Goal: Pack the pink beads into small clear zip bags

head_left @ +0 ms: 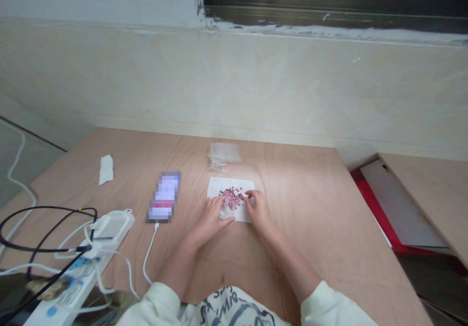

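Observation:
Small pink beads [234, 190], with a few dark pieces among them, lie in a loose pile on a white sheet of paper [219, 181]. My left hand [211, 215] curves its fingers and thumb around a small clear plastic bag [227, 212] at the pile's near left side. On the right edge of the paper, my right hand [259, 208] has thumb and index finger drawn together beside the beads. Whatever sits between those fingertips is too small to make out.
Behind the paper lie flat clear plastic bags [224, 152]. A phone [164, 197] on a white cable is to the left, with a white scrap [106, 170] farther out. A power strip [106, 233] with tangled cables takes up the near left of the wooden table [310, 194].

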